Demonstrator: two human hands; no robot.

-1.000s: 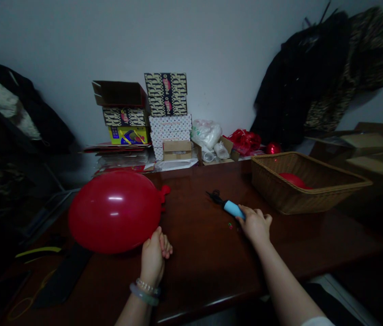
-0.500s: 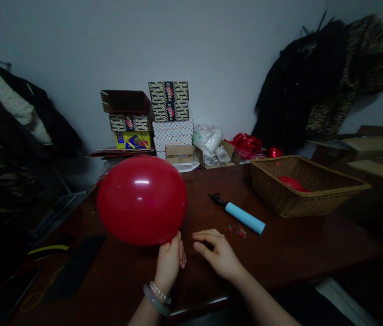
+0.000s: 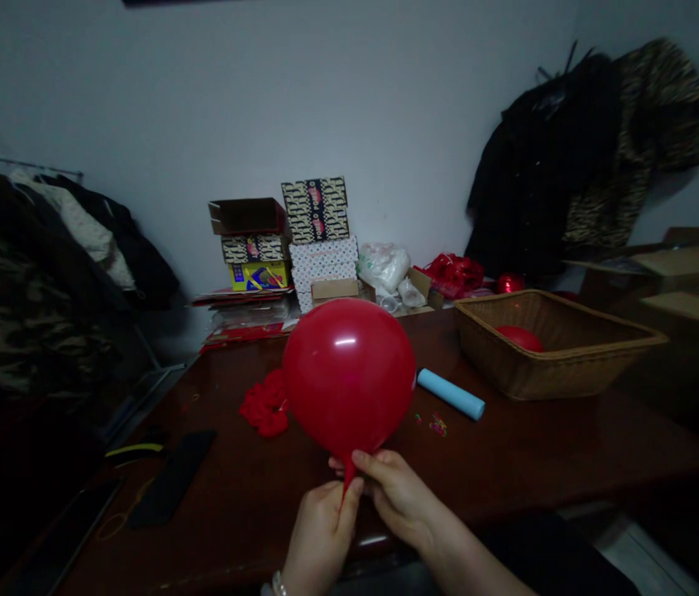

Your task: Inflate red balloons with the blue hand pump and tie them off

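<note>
An inflated red balloon [image 3: 349, 372] stands upright above the brown table, its neck pointing down toward me. My left hand [image 3: 324, 526] pinches the lower end of the neck. Just above it, my right hand [image 3: 395, 492] grips the neck between thumb and fingers, touching the balloon's base. Behind the balloon's right side lies a light blue pump [image 3: 452, 394], its black end mostly hidden. Small coloured bits [image 3: 438, 425] lie near the pump. Left of the balloon is a pile of red, limp pieces [image 3: 265, 404].
A wicker basket [image 3: 563, 366] holding a red balloon [image 3: 519, 338] stands at the right. Stacked boxes [image 3: 324, 263] and a plastic bag [image 3: 382, 266] are at the back. A dark flat object [image 3: 174, 478] and a phone-like slab [image 3: 76, 538] lie at the left.
The balloon has swung right and turned upright, uncovering the red pile. My right hand has moved onto its neck and closed. The camera view has shifted slightly.
</note>
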